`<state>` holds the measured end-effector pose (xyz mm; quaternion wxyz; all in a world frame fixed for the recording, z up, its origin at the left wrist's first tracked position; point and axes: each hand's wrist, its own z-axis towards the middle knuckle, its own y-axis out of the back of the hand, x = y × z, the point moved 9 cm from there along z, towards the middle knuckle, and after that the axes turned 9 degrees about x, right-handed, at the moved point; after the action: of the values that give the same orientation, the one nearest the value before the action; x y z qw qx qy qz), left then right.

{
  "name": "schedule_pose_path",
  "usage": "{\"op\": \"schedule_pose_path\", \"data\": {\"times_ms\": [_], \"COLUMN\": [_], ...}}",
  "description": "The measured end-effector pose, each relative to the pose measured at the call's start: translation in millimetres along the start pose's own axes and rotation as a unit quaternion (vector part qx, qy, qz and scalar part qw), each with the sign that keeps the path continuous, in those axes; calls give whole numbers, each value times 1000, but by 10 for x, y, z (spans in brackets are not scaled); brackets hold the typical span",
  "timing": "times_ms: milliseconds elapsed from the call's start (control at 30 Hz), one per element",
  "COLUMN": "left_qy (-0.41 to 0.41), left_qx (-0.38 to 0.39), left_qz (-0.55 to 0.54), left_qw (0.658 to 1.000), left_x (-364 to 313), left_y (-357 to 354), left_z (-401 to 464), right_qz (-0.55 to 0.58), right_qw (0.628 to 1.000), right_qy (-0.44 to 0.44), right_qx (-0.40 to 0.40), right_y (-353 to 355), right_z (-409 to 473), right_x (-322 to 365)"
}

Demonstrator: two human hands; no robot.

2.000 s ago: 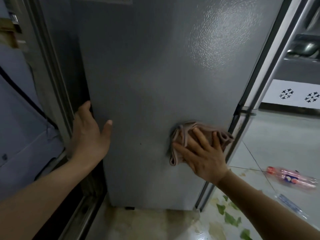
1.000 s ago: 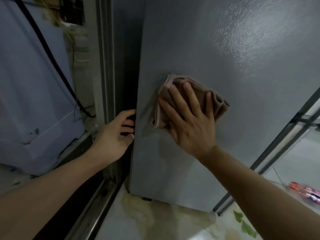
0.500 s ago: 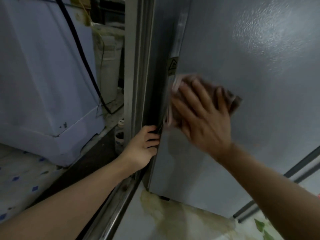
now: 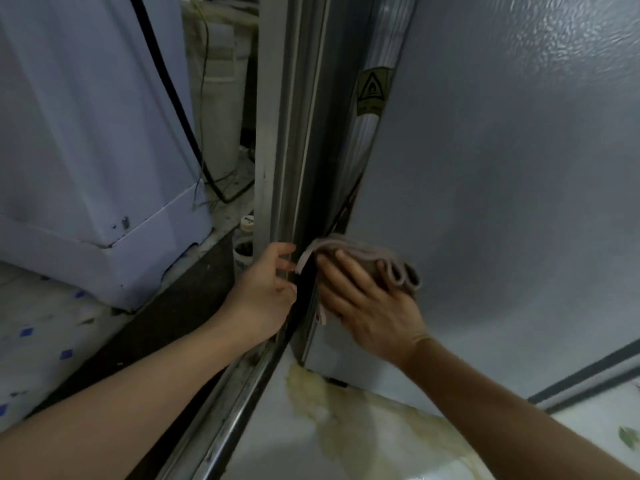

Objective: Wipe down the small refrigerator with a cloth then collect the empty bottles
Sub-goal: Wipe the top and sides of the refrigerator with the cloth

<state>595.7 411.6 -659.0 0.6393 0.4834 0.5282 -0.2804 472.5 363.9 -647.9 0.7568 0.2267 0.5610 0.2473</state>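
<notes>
The grey side panel of the small refrigerator [image 4: 502, 188] fills the right of the view. My right hand [image 4: 367, 303] presses a folded pinkish-brown cloth [image 4: 388, 265] flat against the panel's lower left edge, and part of the cloth hangs over the rear corner. My left hand [image 4: 266, 292] sits just left of it, its fingers curled round the metal door frame [image 4: 277, 150] beside the fridge's back edge. A yellow warning sticker [image 4: 372, 90] is stuck higher up on the rear edge. No bottles are in view.
A white appliance [image 4: 86, 140] with a black cable [image 4: 173, 98] stands at the left behind the door track [image 4: 221, 420]. A small capped jar [image 4: 245, 237] sits by the frame. The floor [image 4: 353, 427] below the fridge is stained yellowish.
My right hand has slid the cloth leftward and down to the fridge's rear corner. My left hand has shifted from the fridge edge to the frame. The view has swung left, losing the bottle on the floor.
</notes>
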Motion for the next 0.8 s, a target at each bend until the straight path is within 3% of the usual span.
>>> {"op": "schedule_pose_path", "data": {"times_ms": [133, 200, 400, 500, 567, 700, 800], "left_qy": [-11, -21, -43, -46, -48, -54, -46], "left_qx": [-12, -14, 5, -11, -36, -66, -69], "left_qz": [41, 58, 75, 94, 104, 118, 132], "left_qw": [999, 998, 996, 994, 993, 989, 988], "left_x": [-57, -122, -264, -290, -312, -346, -346], "left_y": [22, -7, -291, -446, -484, -494, -530], "left_z": [-59, -80, -49, -58, -71, -96, -113], "right_qz": [-3, -4, 13, 35, 50, 0, 12], "right_qw": [990, 991, 994, 982, 986, 999, 998], "right_qy": [84, 77, -79, -141, -131, 2, 8], "right_qx": [110, 112, -70, -117, -89, 53, 69], "right_y": [-310, -278, 269, 251, 43, -424, -396], "right_z": [-247, -311, -513, -700, -861, -1223, -1303], "right_x": [449, 406, -695, -838, -639, -138, -177]}}
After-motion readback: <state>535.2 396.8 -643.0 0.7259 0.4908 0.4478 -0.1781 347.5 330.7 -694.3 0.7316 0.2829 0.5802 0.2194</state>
